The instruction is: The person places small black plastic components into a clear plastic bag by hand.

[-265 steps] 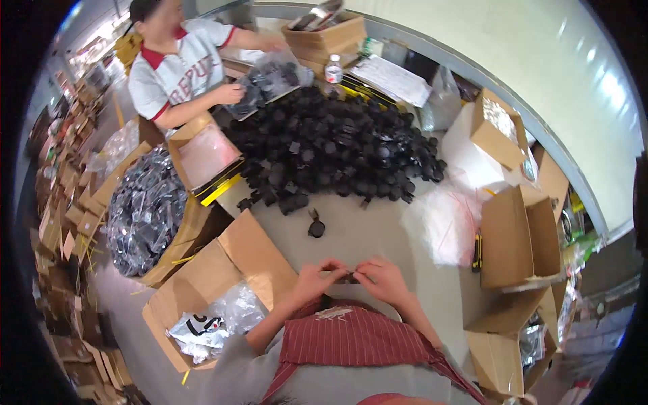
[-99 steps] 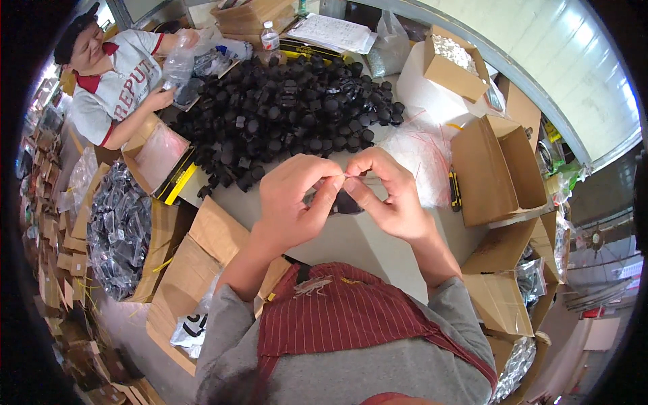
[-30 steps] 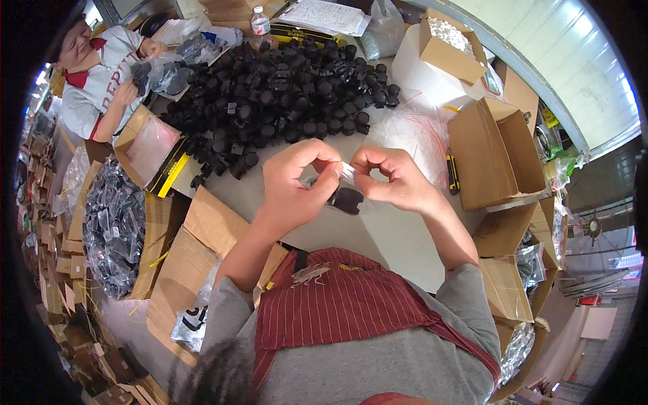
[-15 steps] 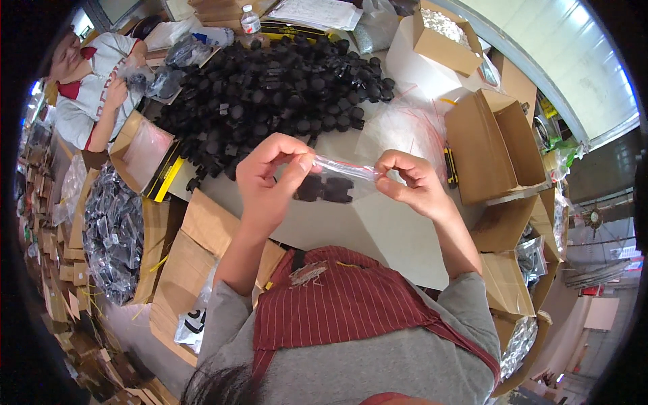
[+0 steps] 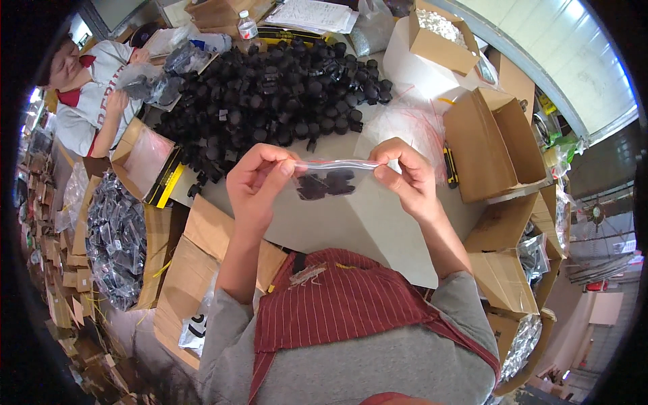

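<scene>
A grey table (image 5: 331, 233) bears a heap of small black parts (image 5: 270, 101), red-lined clear bags (image 5: 407, 135) and a black-and-yellow tool (image 5: 450, 167).

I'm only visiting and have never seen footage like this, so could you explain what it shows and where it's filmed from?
No machine here: a person is working bare-handed. The view comes from a wide fisheye camera worn on the head, looking down, so straight edges bend. The left hand and right hand pinch opposite ends of the red-lined top of a small clear plastic bag; dark pieces show through it. On the pale grey tabletop beyond lies a large heap of small black parts, with loose clear red-lined plastic to its right. At upper left is another person.
</scene>
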Demonstrator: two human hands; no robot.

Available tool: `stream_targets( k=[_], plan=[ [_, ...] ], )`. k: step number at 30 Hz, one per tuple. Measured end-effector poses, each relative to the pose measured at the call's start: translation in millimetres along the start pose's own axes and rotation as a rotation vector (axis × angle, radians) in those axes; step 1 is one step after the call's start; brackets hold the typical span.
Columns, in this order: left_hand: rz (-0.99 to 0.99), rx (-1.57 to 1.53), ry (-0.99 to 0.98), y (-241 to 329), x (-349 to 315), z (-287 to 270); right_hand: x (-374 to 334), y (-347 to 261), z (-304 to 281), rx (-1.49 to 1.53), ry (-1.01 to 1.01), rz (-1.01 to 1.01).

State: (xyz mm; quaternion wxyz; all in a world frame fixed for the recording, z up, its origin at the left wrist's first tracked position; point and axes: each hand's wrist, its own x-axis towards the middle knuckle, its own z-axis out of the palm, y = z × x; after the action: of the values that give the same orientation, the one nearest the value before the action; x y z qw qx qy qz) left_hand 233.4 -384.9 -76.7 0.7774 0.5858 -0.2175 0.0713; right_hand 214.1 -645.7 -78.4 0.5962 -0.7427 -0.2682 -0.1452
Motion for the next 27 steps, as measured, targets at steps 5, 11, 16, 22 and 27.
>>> stream_targets(
  k=[5,11,16,22,27],
  plan=[
    [-0.096,-0.086,-0.169,1.0,8.6,-9.7,9.8,-6.3,1.0,-0.131,-0.097,-0.06],
    [0.126,0.543,-0.414,1.7,9.2,28.3,16.3,-15.7,11.7,-0.292,-0.213,-0.101],
    [0.22,0.583,-0.382,-10.6,8.7,38.3,8.7,-17.0,5.0,-0.321,-0.201,-0.074],
    [0.456,0.669,-0.404,-14.8,11.6,46.2,5.0,-17.8,-1.9,-0.229,-0.233,-0.042],
    [0.434,0.753,-0.483,-17.5,10.0,36.0,-6.9,-14.4,-15.5,-0.204,-0.249,0.061]
  ],
)
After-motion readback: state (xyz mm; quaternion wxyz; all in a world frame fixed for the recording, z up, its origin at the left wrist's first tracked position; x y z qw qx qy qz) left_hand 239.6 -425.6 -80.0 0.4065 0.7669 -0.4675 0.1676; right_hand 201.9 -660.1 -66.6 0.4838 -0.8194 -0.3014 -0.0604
